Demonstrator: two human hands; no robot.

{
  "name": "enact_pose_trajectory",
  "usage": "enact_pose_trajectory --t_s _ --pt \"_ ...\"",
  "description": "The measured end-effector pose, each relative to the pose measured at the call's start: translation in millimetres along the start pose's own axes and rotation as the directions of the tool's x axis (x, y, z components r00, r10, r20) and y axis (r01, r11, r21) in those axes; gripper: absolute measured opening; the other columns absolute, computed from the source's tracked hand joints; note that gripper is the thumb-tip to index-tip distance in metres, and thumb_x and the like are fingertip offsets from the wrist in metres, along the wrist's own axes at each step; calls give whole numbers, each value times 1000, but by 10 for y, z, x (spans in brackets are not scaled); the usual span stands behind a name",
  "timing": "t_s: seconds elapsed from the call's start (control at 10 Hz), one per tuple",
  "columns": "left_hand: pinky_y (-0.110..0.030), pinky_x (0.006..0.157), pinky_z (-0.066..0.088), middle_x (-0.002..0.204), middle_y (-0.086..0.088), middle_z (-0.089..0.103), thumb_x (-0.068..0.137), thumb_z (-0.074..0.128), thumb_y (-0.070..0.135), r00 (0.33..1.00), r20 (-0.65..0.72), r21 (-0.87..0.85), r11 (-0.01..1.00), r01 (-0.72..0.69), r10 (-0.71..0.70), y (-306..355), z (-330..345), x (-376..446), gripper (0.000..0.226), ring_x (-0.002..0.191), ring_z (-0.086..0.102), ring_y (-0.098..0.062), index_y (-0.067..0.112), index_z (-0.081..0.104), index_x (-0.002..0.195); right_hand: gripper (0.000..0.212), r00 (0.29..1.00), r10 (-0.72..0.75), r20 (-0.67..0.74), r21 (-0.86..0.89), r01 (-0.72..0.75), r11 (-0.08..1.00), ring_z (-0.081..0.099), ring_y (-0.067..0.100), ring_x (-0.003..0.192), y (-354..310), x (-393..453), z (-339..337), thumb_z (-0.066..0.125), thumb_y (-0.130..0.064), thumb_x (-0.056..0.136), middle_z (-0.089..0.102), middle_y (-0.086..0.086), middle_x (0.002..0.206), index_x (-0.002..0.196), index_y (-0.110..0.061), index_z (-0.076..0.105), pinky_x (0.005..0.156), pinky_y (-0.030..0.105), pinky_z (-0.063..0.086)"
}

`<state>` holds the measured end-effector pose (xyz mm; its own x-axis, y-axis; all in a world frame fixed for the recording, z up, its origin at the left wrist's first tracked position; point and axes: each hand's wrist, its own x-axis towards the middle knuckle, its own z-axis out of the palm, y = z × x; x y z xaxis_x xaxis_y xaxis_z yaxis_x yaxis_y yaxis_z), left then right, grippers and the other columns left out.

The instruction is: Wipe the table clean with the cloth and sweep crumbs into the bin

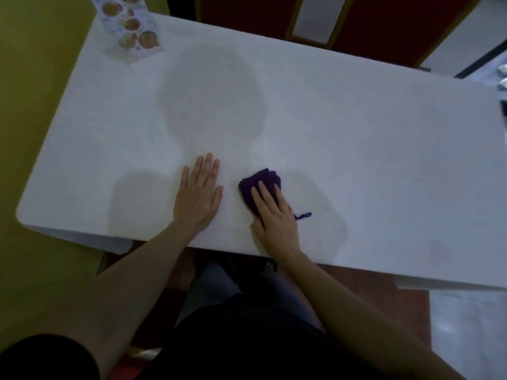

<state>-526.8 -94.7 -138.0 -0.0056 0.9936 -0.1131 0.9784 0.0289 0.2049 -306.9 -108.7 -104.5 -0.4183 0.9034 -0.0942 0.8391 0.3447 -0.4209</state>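
Note:
A white table [356, 138] fills the view. A small dark purple cloth [258, 183] lies bunched on it near the front edge, with a loose thread trailing to its right. My right hand [277, 215] lies flat on the cloth, fingers straight, pressing it to the tabletop. My left hand [199, 194] rests palm down on the bare table just left of the cloth, fingers straight and together. No crumbs or bin show in this view.
A laminated menu card [131, 28] with food pictures lies at the table's far left corner. A yellow-green wall or floor [33, 105] runs along the left. A red chair back [384, 28] stands beyond the far edge. Small items [503, 86] sit at the right edge.

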Motion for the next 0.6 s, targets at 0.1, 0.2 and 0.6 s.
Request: enact_pose_trajectory --t_s 0.1,0.2,0.6 --pt "-50 123 10 166 -6 9 102 18 42 1000 3 44 999 -3 3 76 40 -9 64 154 9 -24 14 11 159 67 999 7 -34 -28 -8 1000 21 30 146 340 -307 -109 55 -19 85 32 3 157 150 -16 37 112 42 26" --pt "-49 124 7 167 -5 7 101 17 43 1000 4 45 999 -7 6 80 39 -5 65 154 8 -23 15 11 159 67 1000 -8 -14 -34 7 999 22 29 146 640 -224 -212 58 -17 85 33 2 157 149 -17 38 112 44 29" --pt "-43 125 5 165 -10 17 102 20 49 997 74 -86 996 10 -4 750 -123 178 69 153 13 -25 8 17 157 63 970 211 -122 56 -205 977 17 26 149 1062 -275 -641 46 -49 97 29 5 159 149 -15 36 120 39 16"
